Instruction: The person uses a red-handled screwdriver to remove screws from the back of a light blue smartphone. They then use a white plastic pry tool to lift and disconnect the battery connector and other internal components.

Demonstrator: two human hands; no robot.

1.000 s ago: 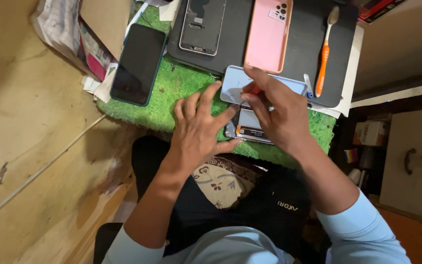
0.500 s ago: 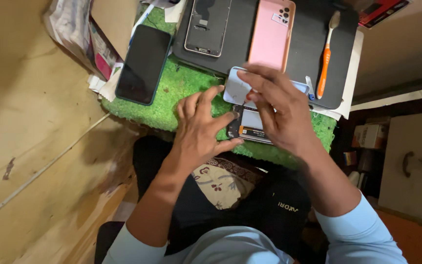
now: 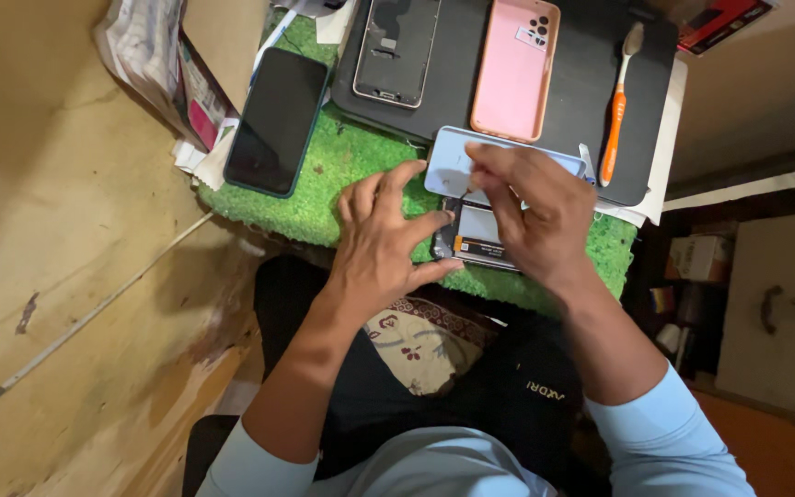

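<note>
An opened phone (image 3: 480,241) with its battery showing lies on the green turf mat (image 3: 324,198) near the front edge. My left hand (image 3: 384,239) rests on the mat and steadies the phone's left end with thumb and fingers. My right hand (image 3: 531,207) is over the phone, its fingertips pinched on a thin dark tool (image 3: 467,195) that points into the phone's upper end. A light blue back cover (image 3: 453,161) lies just behind, partly under my right hand.
On a black mat (image 3: 581,55) at the back lie a stripped phone frame (image 3: 396,51), a pink phone case (image 3: 515,69) and an orange toothbrush (image 3: 616,106). A dark phone (image 3: 278,120) lies at the left. Papers (image 3: 154,55) sit at the far left, a cabinet (image 3: 775,304) to the right.
My right hand has shifted slightly over the opened phone and now pinches the tool at its upper end. The left hand keeps its hold.
</note>
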